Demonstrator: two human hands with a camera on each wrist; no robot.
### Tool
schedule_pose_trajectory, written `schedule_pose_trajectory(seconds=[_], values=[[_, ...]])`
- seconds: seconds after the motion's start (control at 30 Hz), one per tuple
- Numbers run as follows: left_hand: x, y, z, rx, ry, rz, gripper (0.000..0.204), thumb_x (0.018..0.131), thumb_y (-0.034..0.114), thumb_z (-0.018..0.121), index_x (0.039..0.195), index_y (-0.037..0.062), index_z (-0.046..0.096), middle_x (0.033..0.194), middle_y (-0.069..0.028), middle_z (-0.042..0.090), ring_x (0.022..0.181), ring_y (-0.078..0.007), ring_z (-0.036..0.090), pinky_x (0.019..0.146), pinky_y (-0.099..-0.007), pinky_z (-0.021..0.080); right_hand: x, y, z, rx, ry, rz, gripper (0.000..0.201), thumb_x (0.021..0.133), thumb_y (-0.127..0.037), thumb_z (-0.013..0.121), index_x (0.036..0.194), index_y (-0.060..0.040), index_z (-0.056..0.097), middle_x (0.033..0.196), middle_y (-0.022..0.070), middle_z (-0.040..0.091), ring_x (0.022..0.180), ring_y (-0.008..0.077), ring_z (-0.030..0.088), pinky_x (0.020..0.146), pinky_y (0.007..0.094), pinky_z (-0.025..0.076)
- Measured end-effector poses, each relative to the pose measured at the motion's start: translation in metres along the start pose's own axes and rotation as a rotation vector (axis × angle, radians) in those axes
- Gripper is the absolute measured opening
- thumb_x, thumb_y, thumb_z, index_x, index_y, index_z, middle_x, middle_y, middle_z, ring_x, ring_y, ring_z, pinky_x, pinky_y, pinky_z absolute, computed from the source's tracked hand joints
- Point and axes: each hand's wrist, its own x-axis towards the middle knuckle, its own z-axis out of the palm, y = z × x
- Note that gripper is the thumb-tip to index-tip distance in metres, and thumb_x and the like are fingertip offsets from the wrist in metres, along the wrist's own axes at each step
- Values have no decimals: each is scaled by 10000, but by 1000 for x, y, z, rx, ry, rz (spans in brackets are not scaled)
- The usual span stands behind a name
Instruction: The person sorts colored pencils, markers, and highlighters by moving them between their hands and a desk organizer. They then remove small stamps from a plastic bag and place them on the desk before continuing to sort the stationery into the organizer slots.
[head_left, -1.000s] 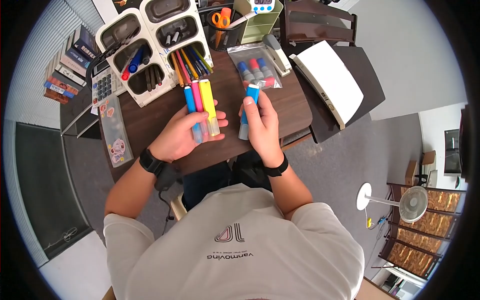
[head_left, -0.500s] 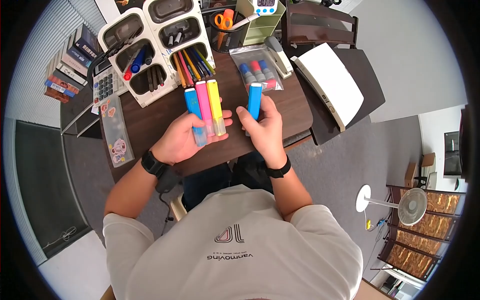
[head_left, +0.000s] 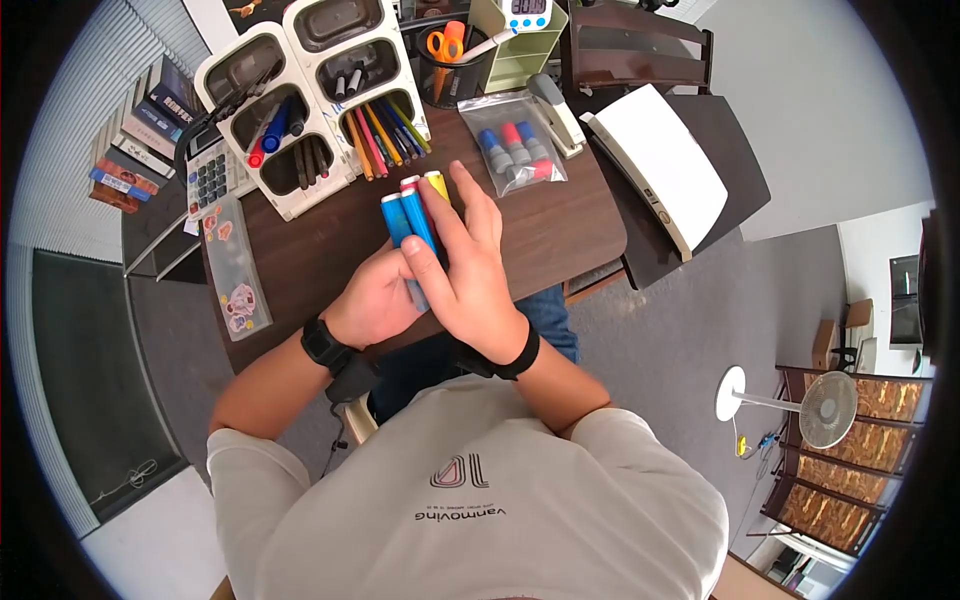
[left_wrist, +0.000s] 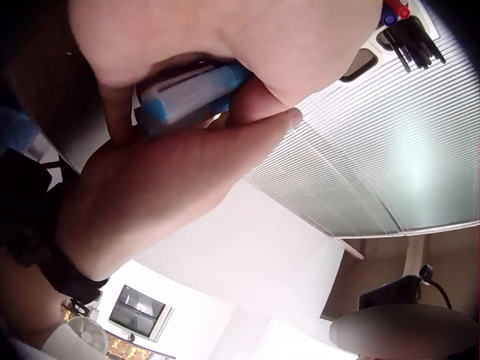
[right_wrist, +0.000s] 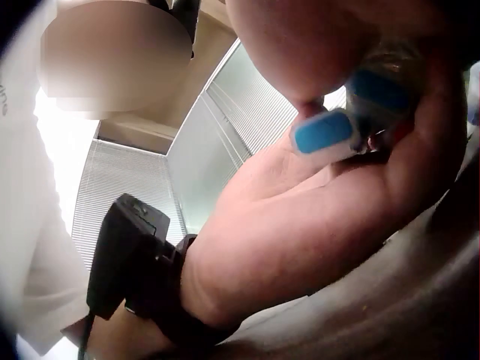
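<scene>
Four highlighters stand bunched side by side between the two hands: two blue ones (head_left: 396, 222) in front, with the tops of a pink one (head_left: 409, 184) and a yellow one (head_left: 436, 182) behind. The left hand (head_left: 377, 300) grips the bunch from the left and below. Across its right side lies the right hand (head_left: 472, 275), thumb on a blue highlighter and fingers extended over the yellow one. Both palms hide the lower parts. Clear and blue ends (left_wrist: 187, 101) show between the hands in the left wrist view; two blue ends (right_wrist: 322, 135) appear in the right wrist view.
Beyond the hands stands a white organizer (head_left: 345, 165) with pens and colored pencils. A clear bag of markers (head_left: 515, 145), a stapler (head_left: 555, 112) and a mesh cup (head_left: 450, 85) are at the back right. A sticker-covered case (head_left: 235, 270) and calculator (head_left: 212, 180) lie left.
The right hand has moved left, bringing its blue highlighter against the three in the left hand. The left hand has shifted slightly right and turned inward around them.
</scene>
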Motion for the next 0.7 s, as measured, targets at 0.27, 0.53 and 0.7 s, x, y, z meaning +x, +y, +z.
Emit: schedule_pose_trajectory(seconds=[0.27, 0.53, 0.7], values=[[-2, 14, 20, 137, 163, 48, 425, 1055, 215, 536, 1463, 105, 495, 1303, -67, 655, 1181, -200, 649, 1018, -406, 524, -12, 5, -13, 373, 120, 18, 450, 943, -34, 620, 1388, 10, 573, 1449, 256, 532, 1306, 393, 555, 1096, 439, 443], [2, 13, 17, 118, 123, 79, 618, 1005, 223, 510, 1593, 118, 352, 1486, -136, 553, 1310, -227, 582, 1055, -393, 496, -33, 10, -20, -37, -15, -153, 437, 786, -84, 828, 1205, -56, 704, 1264, 131, 617, 1184, 365, 579, 1018, 465, 474], [-1, 7, 20, 94, 79, 42, 715, 945, 209, 504, 1622, 110, 294, 1577, -182, 471, 1417, -276, 504, 1186, -447, 396, -38, 13, -21, -38, 52, -142, 454, 787, -60, 826, 1224, -71, 703, 1246, 108, 645, 1188, 338, 602, 1053, 493, 465]])
